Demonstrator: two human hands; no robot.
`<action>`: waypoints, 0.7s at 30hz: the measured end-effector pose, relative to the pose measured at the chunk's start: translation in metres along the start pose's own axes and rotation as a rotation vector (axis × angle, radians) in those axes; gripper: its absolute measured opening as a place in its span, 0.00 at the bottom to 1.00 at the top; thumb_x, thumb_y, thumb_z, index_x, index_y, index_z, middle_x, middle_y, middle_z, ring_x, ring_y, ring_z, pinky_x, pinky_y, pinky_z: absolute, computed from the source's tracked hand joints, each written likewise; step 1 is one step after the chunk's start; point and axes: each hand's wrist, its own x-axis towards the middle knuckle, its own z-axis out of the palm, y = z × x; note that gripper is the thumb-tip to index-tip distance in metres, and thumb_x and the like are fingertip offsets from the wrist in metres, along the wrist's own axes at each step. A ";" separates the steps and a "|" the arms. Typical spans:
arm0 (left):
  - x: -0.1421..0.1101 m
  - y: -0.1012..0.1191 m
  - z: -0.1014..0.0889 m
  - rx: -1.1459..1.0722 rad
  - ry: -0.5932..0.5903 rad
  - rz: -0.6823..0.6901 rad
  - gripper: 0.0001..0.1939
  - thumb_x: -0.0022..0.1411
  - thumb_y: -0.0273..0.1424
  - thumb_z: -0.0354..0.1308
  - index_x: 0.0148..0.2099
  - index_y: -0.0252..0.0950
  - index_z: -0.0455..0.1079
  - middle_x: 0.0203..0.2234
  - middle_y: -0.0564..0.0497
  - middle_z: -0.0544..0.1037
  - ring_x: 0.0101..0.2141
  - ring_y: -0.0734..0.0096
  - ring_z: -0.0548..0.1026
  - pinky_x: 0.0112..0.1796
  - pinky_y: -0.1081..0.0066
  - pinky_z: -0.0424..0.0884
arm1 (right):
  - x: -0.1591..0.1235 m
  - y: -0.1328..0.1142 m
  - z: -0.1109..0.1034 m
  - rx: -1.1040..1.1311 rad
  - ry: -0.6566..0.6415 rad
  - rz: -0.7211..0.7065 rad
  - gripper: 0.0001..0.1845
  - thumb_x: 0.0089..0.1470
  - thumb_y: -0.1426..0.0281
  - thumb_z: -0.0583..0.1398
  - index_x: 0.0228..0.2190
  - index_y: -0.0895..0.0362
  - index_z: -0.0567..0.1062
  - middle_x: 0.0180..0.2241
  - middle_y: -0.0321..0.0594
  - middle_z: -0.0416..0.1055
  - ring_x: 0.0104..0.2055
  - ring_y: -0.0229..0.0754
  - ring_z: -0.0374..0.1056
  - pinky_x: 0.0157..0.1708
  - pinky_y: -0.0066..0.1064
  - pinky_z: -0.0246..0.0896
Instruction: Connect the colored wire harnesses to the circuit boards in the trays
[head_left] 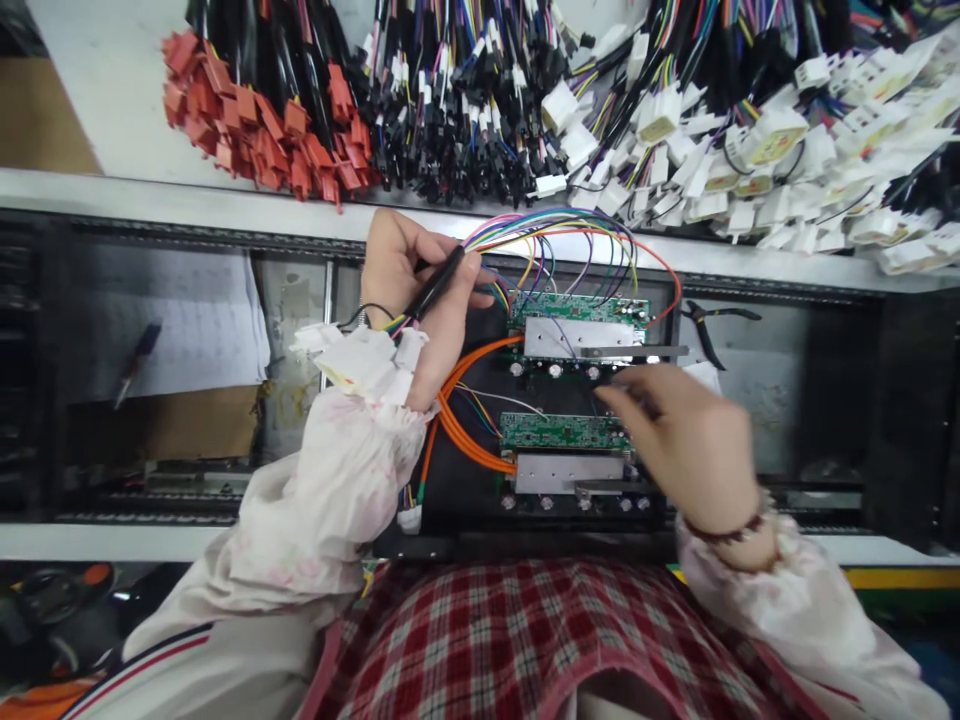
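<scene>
left hand (412,300) gripping black pen (437,285), right hand (682,440) near green circuit board (562,432)

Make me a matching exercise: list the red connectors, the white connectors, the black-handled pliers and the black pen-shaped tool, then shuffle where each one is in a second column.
Things:
1. red connectors
2. white connectors
3. black-handled pliers
4. black pen-shaped tool

Places:
A. gripped in the left hand
B. bunched at the upper right of the view
C. lying to the right of the circuit boards
D. bunched at the upper left of the view

Right pairs: 1-D, 2-B, 3-C, 4-A.
</scene>
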 end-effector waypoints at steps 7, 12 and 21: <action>-0.006 0.032 -0.004 0.149 -0.063 0.146 0.10 0.63 0.29 0.64 0.42 0.43 0.65 0.32 0.55 0.74 0.31 0.72 0.78 0.28 0.69 0.80 | 0.031 0.006 0.002 0.120 0.257 -0.017 0.05 0.61 0.68 0.62 0.35 0.56 0.77 0.31 0.37 0.76 0.33 0.39 0.72 0.35 0.32 0.65; -0.004 0.026 -0.016 0.335 -0.089 0.205 0.07 0.62 0.35 0.65 0.42 0.46 0.71 0.35 0.51 0.75 0.35 0.62 0.76 0.37 0.60 0.79 | 0.066 0.033 0.022 0.148 0.144 0.041 0.05 0.59 0.68 0.61 0.36 0.55 0.75 0.31 0.37 0.77 0.32 0.41 0.74 0.34 0.34 0.68; -0.015 0.046 -0.006 0.677 0.010 0.202 0.08 0.61 0.31 0.62 0.33 0.43 0.65 0.33 0.50 0.74 0.37 0.62 0.75 0.43 0.60 0.74 | 0.062 0.031 0.029 0.160 0.144 0.097 0.05 0.56 0.67 0.62 0.32 0.56 0.77 0.27 0.37 0.77 0.29 0.41 0.75 0.32 0.33 0.67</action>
